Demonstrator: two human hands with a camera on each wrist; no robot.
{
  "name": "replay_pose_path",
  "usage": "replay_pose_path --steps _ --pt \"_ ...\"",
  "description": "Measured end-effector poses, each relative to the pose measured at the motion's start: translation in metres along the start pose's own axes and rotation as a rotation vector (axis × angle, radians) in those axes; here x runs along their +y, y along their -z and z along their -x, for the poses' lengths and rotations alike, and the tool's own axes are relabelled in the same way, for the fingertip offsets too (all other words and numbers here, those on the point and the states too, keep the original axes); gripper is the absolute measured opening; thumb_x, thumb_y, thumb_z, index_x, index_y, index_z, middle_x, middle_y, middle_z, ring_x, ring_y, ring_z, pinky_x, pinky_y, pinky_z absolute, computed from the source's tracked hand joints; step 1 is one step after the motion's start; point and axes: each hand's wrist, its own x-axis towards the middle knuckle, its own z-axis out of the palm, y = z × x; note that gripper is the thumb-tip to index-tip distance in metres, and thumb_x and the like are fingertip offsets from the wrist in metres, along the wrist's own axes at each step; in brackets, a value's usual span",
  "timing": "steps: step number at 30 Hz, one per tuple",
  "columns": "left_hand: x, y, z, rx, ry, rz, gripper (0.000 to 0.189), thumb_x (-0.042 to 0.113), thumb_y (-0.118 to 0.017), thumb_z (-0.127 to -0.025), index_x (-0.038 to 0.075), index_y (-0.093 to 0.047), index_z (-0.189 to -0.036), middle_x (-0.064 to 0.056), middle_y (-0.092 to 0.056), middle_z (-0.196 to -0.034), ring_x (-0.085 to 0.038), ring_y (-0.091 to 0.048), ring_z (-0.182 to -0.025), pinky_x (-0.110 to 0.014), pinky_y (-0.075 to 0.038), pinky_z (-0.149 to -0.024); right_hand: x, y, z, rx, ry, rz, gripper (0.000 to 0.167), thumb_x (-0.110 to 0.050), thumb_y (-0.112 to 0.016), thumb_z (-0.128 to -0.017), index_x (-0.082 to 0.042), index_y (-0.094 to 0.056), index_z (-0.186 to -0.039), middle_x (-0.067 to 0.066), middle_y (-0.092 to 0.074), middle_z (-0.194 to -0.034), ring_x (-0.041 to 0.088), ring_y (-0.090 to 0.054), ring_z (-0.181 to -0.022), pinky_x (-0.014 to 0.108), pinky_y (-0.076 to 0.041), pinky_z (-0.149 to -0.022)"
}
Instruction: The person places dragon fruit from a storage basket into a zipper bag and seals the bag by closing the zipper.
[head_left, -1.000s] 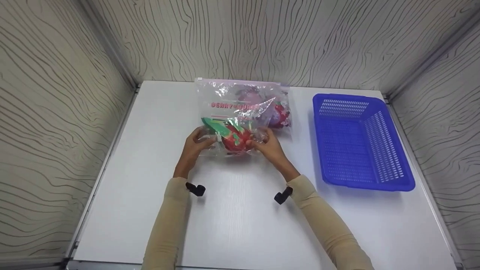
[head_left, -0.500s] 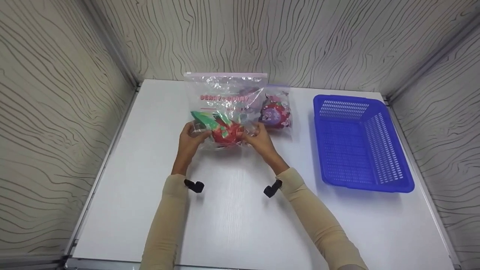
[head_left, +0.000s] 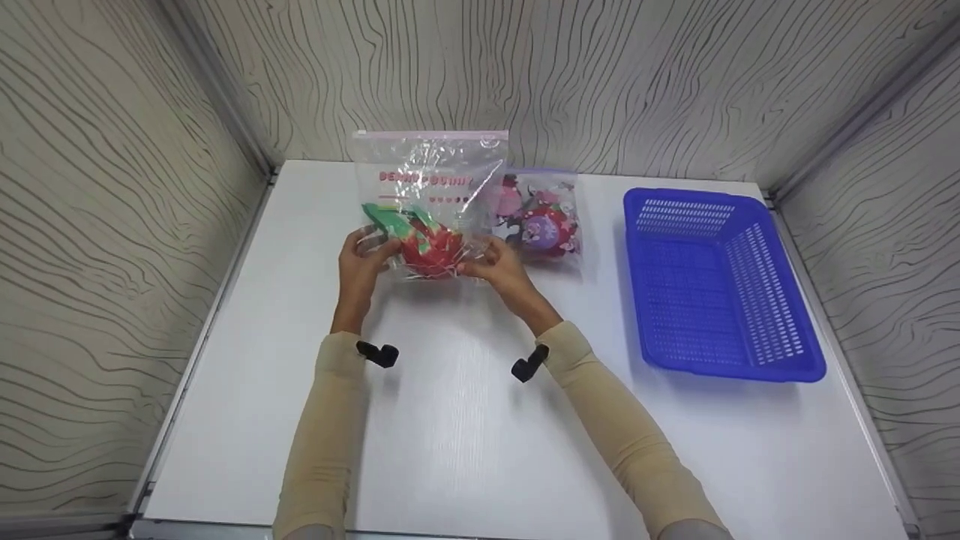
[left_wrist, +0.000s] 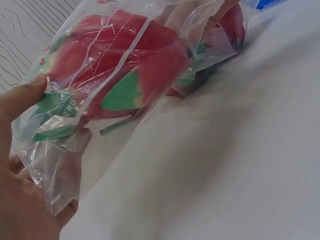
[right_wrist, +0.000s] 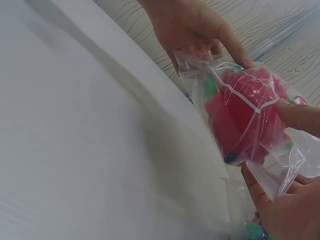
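Both hands hold a clear zip bag [head_left: 435, 157] with a pink top edge and red lettering. Inside it lies a red dragon fruit model [head_left: 431, 251] with green tips, beside a flat green piece [head_left: 388, 220]. My left hand [head_left: 361, 262] pinches the bag's lower left side, thumb in front and fingers behind. At the lower right side, my right hand [head_left: 501, 271] pinches the plastic, its thumb against the fruit. In the left wrist view the fruit [left_wrist: 155, 55] hangs over the white table, seen through creased plastic. Fingers behind the bag are partly hidden.
A second clear bag [head_left: 551, 225] with a red and purple item lies on the white table [head_left: 465, 420], right of the held bag. The blue plastic basket [head_left: 694, 300] stands on the right. Wood-grain panels [head_left: 480, 67] enclose the back and sides.
Both hands have carried the zip bag left and toward the back panel, still gripping its lower sides. More of the second bag now shows; the basket stays in place.
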Motion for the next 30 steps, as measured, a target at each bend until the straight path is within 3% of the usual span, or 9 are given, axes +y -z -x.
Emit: replay_pose_path --steps 7,18,24,30 --pt "0.003 0.005 -0.01 0.048 0.031 -0.002 0.076 0.038 -0.084 -0.093 0.007 -0.049 -0.152 -0.018 -0.062 -0.145 -0.024 -0.068 -0.12 -0.037 -0.059 -0.101 0.004 -0.012 -0.009 0.059 0.02 -0.025 0.063 -0.004 -0.077 -0.095 0.003 -0.049 -0.151 0.025 -0.061 -0.15 0.033 -0.064 -0.132 0.044 -0.055 -0.112" --pt "0.007 0.012 -0.031 0.081 0.073 -0.032 0.078 0.042 -0.083 -0.093 0.001 -0.051 -0.151 -0.021 -0.063 -0.141 -0.019 -0.068 -0.106 -0.039 -0.06 -0.1 0.011 -0.023 -0.024 0.049 -0.001 -0.092 0.056 0.001 -0.075 -0.096 0.007 -0.051 -0.146 0.025 -0.058 -0.152 0.037 -0.056 -0.143 0.042 -0.053 -0.116" --pt "0.01 0.015 -0.038 0.092 0.116 -0.065 0.077 0.041 -0.08 -0.094 -0.001 -0.049 -0.151 -0.021 -0.066 -0.139 -0.022 -0.07 -0.108 -0.036 -0.06 -0.098 0.013 -0.027 -0.029 0.063 -0.019 -0.032 0.051 -0.001 -0.076 -0.096 0.006 -0.056 -0.143 0.023 -0.062 -0.147 0.033 -0.062 -0.135 0.037 -0.056 -0.111" --pt "0.008 0.02 -0.041 0.082 0.154 -0.073 0.079 0.04 -0.08 -0.095 -0.003 -0.046 -0.153 -0.022 -0.066 -0.139 -0.023 -0.071 -0.11 -0.036 -0.06 -0.1 0.016 -0.034 -0.033 0.052 -0.02 -0.052 0.054 0.002 -0.068 -0.1 0.014 -0.046 -0.149 0.029 -0.056 -0.153 0.037 -0.055 -0.145 0.039 -0.052 -0.117"
